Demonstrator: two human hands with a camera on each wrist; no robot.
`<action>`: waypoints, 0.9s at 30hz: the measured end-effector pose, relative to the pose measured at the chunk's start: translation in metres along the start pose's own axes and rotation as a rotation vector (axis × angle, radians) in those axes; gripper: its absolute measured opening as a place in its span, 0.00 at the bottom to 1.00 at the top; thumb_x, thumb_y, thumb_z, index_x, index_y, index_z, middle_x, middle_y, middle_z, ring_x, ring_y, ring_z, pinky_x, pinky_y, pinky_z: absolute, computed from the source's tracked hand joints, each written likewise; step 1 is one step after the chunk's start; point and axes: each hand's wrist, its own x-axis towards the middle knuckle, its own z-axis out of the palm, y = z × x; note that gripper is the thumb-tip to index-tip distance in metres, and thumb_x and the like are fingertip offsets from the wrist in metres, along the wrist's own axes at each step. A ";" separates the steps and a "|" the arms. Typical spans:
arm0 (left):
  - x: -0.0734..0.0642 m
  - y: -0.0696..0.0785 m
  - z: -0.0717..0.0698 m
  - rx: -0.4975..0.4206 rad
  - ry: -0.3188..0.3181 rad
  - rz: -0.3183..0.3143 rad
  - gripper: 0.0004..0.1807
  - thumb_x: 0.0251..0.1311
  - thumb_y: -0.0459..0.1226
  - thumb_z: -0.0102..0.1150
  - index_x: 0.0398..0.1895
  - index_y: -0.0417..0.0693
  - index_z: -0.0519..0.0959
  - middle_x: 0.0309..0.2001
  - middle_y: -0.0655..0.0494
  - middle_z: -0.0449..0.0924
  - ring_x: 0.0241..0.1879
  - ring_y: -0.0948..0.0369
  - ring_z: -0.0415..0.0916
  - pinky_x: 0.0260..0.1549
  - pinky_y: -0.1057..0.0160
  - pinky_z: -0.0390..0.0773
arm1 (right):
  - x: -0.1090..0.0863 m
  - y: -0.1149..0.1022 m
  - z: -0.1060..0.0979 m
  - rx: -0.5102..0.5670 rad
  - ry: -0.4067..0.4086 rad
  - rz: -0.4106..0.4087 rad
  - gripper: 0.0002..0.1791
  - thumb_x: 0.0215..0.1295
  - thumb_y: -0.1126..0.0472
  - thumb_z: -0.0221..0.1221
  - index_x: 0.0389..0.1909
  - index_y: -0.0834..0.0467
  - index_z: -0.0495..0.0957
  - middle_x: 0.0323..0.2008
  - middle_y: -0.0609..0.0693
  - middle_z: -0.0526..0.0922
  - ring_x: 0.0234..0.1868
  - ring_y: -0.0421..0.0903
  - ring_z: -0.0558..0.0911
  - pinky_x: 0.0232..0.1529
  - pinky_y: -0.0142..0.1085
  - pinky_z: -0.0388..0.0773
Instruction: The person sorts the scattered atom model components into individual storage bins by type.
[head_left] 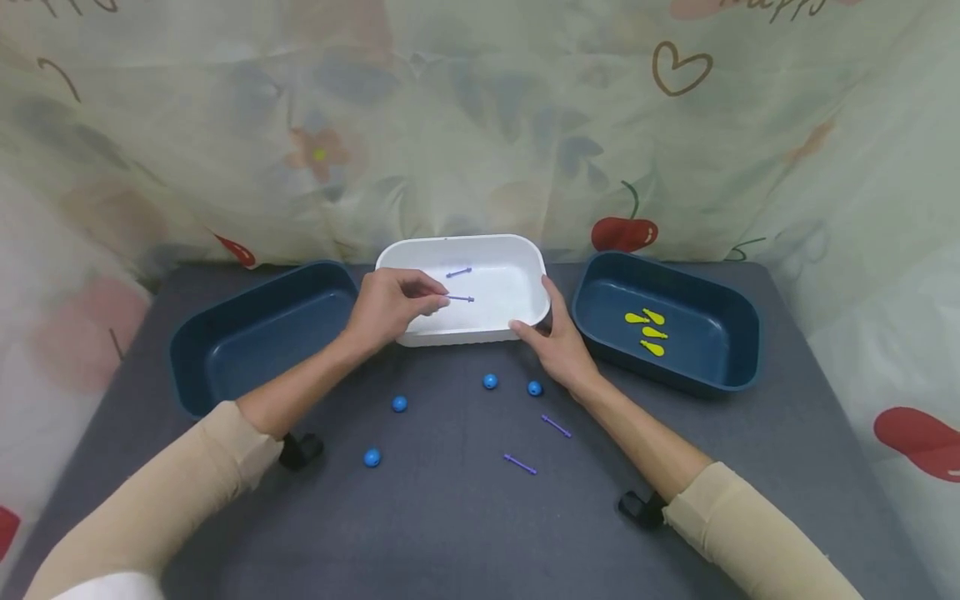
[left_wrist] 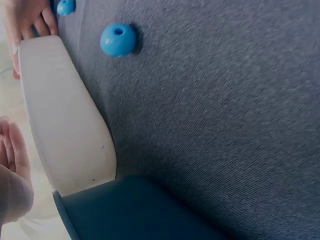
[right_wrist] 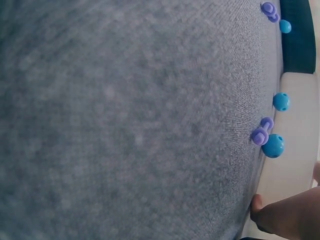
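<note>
Over the white bin (head_left: pixel 465 336) my left hand (head_left: pixel 390 307) pinches one end of a thin purple rod (head_left: pixel 462 298) with knobbed ends. A second purple rod (head_left: pixel 458 272) lies inside, near the back wall. My right hand (head_left: pixel 558 342) grips the bin's front right corner, thumb on the front side and fingers along the right wall. In the left wrist view, the left hand (left_wrist: pixel 14 172) shows above the bin's rim, its fingertips partly cut off. The right wrist view catches the right thumb (right_wrist: pixel 257 205) against the bin's wall.
Several blue beads (head_left: pixel 400 404) and two purple rods (head_left: pixel 557 426) are scattered on the grey cloth in front. A dark blue bin (head_left: pixel 225 329) stands at left, under the left forearm. Another dark blue bin (head_left: pixel 731 333) at right holds several yellow bulb-shaped pieces (head_left: pixel 654 332).
</note>
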 end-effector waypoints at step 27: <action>0.045 -0.021 0.012 0.073 0.077 -0.219 0.08 0.56 0.37 0.73 0.38 0.44 0.89 0.33 0.50 0.88 0.31 0.57 0.82 0.30 0.66 0.77 | 0.002 0.000 0.000 -0.023 0.002 0.013 0.49 0.69 0.48 0.62 0.80 0.45 0.40 0.78 0.54 0.49 0.74 0.52 0.58 0.72 0.49 0.57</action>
